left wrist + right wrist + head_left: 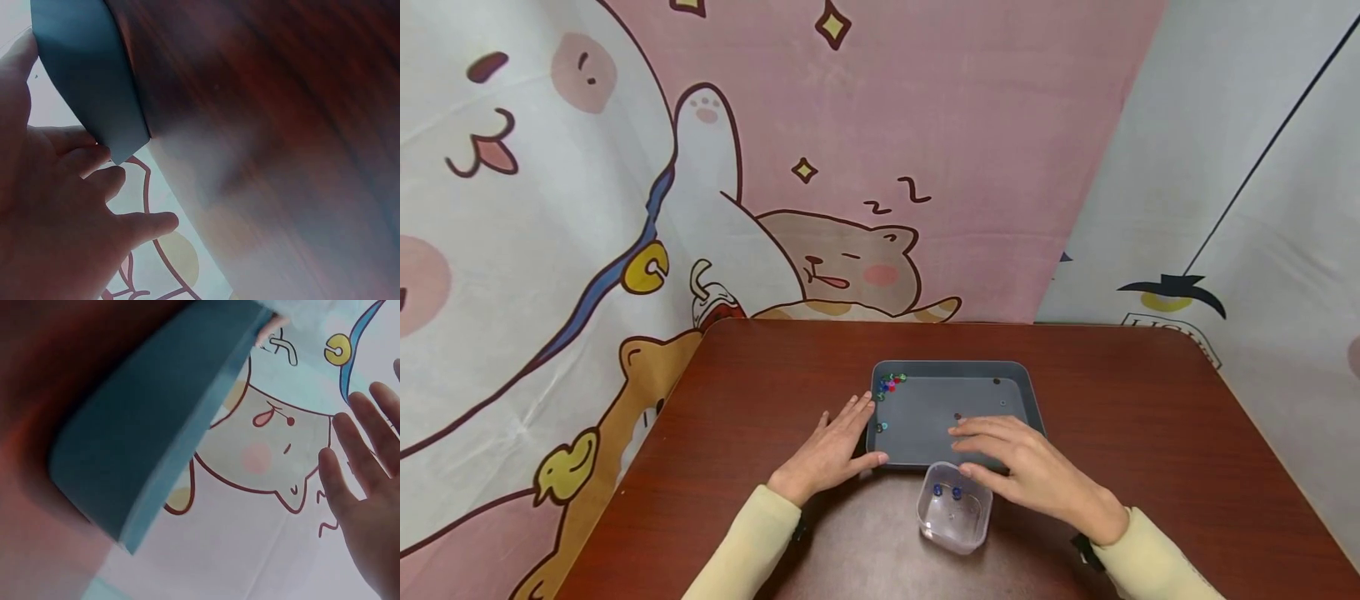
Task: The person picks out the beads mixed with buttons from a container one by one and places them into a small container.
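Note:
A grey rectangular tray point(925, 454) lies on the table. My left hand point(827, 450) is at its left side, straight fingers along the rim and thumb at the front corner; the left wrist view shows those fingers against the tray wall point(94, 75). Over the tray's right front part hovers my right hand point(1026, 458), fingers spread and nothing held. Small coloured beads point(891, 384) cluster in the tray's back left corner, and a few more are scattered elsewhere in it. In front of the tray stands a clear plastic container point(955, 533) with two blue beads point(957, 493) inside, close to my right thumb.
The dark red-brown wooden table point(1150, 433) extends to both sides of the tray. Behind it hangs a cloth point(992, 167) printed with cartoon animals, reaching down to the table's back edge.

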A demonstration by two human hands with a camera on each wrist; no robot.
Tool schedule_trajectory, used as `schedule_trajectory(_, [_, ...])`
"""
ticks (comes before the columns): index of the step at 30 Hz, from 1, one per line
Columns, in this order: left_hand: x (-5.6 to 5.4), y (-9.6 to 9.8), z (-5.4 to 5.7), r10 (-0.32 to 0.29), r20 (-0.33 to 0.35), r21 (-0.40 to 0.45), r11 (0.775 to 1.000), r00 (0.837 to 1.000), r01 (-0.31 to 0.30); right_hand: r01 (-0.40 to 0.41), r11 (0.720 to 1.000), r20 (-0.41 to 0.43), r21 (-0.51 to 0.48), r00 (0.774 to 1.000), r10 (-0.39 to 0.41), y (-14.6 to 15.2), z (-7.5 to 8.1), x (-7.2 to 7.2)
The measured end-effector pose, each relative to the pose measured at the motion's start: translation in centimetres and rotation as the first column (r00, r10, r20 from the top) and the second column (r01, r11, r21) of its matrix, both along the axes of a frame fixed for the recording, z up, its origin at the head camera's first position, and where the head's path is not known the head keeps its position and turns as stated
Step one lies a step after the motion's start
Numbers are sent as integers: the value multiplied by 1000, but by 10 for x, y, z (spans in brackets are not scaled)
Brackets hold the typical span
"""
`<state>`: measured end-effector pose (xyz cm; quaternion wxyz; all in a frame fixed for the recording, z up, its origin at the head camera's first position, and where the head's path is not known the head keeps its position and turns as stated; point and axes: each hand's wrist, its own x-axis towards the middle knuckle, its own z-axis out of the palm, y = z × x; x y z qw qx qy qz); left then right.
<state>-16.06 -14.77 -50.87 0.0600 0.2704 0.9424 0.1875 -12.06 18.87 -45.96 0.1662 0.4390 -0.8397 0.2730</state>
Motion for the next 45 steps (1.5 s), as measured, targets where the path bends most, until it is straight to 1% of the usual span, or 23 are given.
schedule_trajectory(5, [0, -1, -1, -2, -3, -5, 1000, 1000, 2, 29, 1000, -8, 8, 1000, -29, 0, 17, -18])
schedule_trajectory(10, [0, -1, -2, 7, 2, -5, 1000, 1000, -7, 33, 999, -2, 25, 999, -33, -7, 35, -42])
schedule_trajectory(12, [0, -1, -1, 13, 9, -6, 1000, 1000, -13, 28, 999, 7, 39, 1000, -28, -12, 40, -52])
schedule_trajectory(15, [0, 0, -2, 20, 21, -9, 1000, 1000, -20, 25, 997, 30, 72, 999, -27, -19, 42, -66])
schedule_trajectory(19, [0, 0, -2, 20, 24, 1, 1000, 1000, -20, 35, 992, 73, 123, 996, -44, -27, 36, -80])
schedule_trajectory(25, [1, 0, -2, 24, 35, -14, 1000, 999, -23, 30, 986, 129, 165, 990, -52, -39, 17, -98])
schedule_trajectory(29, [2, 0, -2, 21, 26, -9, 1000, 999, -20, 20, 983, 160, 182, 986, -50, -45, 7, -106])
schedule_trajectory(35, [0, -1, -2, 5, 15, -1, 1000, 1000, -5, 22, 975, 214, 220, 974, -70, -55, -5, -115])
schedule_trajectory(39, [-2, -1, 0, -2, 11, 0, 1000, 1000, 2, 24, 972, 221, 234, 972, -78, -61, -11, -122])
schedule_trajectory(45, [-7, 3, 4, 36, -10, -43, 998, 999, -36, 38, 969, 222, 244, 970, -94, -66, -19, -131])
